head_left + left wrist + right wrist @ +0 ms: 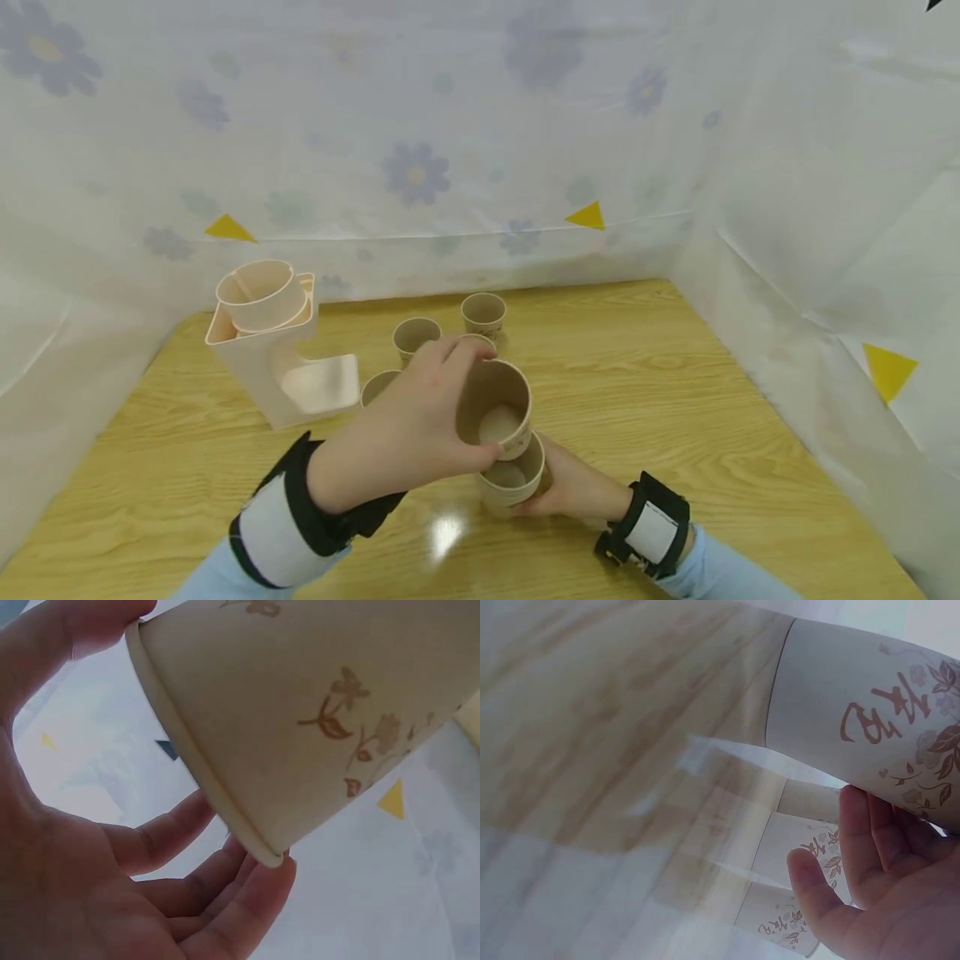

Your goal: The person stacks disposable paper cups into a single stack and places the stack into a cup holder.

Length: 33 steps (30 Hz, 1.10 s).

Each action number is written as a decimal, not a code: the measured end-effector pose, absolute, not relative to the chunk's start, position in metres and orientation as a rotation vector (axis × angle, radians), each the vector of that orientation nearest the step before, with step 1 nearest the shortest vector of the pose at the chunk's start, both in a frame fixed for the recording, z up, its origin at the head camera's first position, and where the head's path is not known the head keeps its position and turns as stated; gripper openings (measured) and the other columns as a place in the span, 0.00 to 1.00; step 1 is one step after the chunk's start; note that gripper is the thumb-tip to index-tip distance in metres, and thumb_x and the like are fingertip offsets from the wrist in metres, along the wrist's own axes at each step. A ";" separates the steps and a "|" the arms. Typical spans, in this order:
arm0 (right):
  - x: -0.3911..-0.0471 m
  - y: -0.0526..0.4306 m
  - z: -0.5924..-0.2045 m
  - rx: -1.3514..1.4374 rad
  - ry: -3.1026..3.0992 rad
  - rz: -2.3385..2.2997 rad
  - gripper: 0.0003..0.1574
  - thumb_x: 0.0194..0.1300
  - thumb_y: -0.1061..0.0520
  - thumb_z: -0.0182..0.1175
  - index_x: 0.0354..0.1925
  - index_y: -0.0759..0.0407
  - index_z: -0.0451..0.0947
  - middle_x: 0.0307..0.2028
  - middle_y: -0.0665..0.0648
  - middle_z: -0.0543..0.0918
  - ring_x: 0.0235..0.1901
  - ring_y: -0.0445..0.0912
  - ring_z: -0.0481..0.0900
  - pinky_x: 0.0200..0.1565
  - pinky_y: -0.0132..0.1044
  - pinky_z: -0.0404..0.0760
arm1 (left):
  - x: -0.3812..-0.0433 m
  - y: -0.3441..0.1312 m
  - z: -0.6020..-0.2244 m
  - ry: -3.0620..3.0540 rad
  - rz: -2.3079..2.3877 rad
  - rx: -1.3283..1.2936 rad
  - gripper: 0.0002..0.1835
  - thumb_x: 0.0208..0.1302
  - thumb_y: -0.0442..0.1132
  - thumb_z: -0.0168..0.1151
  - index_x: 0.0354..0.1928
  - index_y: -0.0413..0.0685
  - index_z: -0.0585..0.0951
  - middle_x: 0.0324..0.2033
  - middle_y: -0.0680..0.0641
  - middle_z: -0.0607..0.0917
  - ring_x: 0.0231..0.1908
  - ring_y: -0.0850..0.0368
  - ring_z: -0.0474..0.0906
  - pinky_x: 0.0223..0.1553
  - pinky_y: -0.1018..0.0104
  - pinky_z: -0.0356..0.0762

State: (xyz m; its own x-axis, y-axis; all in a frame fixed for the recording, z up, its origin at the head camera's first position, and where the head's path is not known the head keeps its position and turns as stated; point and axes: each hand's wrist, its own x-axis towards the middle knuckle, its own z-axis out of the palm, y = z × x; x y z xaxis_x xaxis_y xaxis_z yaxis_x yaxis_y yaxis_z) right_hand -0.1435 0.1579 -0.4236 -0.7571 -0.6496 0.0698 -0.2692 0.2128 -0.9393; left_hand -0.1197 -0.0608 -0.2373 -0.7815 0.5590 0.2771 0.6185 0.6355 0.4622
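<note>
My left hand [420, 417] grips a paper cup [495, 408] near its rim, thumb on one side and fingers on the other. This cup is tilted, its mouth towards me, and a brown flower print [345, 705] shows on its side. Just below and partly hidden by it is another paper cup [510, 496], upright on the table. My right hand [573, 483] holds this lower cup round its side; brown lettering and flowers mark its wall [870, 712]. From the head view I cannot tell whether the two cups touch.
Several more paper cups stand behind my hands, among them one at the back [483, 312] and one left of it [416, 335]. On the left is a beige plastic container [255, 367] with a round piece [262, 296] on top and a flat ledge [326, 385]. White flowered sheeting [480, 167] surrounds the wooden table [675, 400].
</note>
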 end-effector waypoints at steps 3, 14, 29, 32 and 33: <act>-0.144 0.159 -0.422 -0.872 2.137 -1.545 0.49 0.48 0.59 0.70 0.66 0.58 0.58 0.58 0.62 0.75 0.55 0.47 0.73 0.60 0.47 0.70 | -0.122 -0.048 -0.250 -2.838 -0.830 -1.021 0.38 0.40 0.45 0.71 0.56 0.38 0.70 0.49 0.40 0.75 0.47 0.50 0.70 0.47 0.57 0.77; -0.144 0.159 -0.420 -0.847 2.147 -1.519 0.51 0.48 0.58 0.70 0.67 0.58 0.56 0.61 0.61 0.70 0.57 0.51 0.70 0.59 0.49 0.71 | -0.130 -0.037 -0.290 -2.951 -0.761 -1.110 0.34 0.43 0.41 0.69 0.55 0.37 0.70 0.46 0.41 0.75 0.46 0.50 0.69 0.45 0.57 0.77; -0.142 0.158 -0.421 -0.818 2.185 -1.538 0.51 0.44 0.61 0.71 0.65 0.60 0.59 0.59 0.62 0.72 0.57 0.54 0.69 0.60 0.54 0.67 | -0.141 -0.049 -0.314 -3.034 -0.819 -0.943 0.43 0.47 0.52 0.69 0.63 0.37 0.67 0.58 0.36 0.73 0.57 0.43 0.68 0.53 0.50 0.76; -0.142 0.157 -0.422 -0.808 2.208 -1.546 0.53 0.42 0.61 0.72 0.65 0.60 0.59 0.59 0.62 0.72 0.58 0.55 0.68 0.62 0.59 0.62 | -0.156 -0.067 -0.317 -3.008 -0.723 -0.704 0.41 0.47 0.54 0.69 0.59 0.36 0.70 0.54 0.36 0.76 0.53 0.41 0.72 0.51 0.48 0.76; -0.143 0.157 -0.423 -0.807 2.216 -1.546 0.53 0.42 0.61 0.72 0.65 0.60 0.59 0.59 0.62 0.72 0.58 0.54 0.68 0.62 0.60 0.61 | -0.161 -0.075 -0.319 -2.996 -0.687 -0.627 0.40 0.47 0.53 0.69 0.58 0.35 0.71 0.52 0.34 0.77 0.51 0.40 0.73 0.49 0.47 0.77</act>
State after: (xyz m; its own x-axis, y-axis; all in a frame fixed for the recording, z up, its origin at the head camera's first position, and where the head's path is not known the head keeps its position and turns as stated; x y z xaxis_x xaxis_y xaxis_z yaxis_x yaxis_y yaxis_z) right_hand -0.1425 0.1569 -0.4229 -0.7891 -0.6115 0.0576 -0.2652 0.2546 -0.9300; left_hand -0.1614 -0.0746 -0.3187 -0.9200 0.3810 0.0918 0.3829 0.8240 0.4176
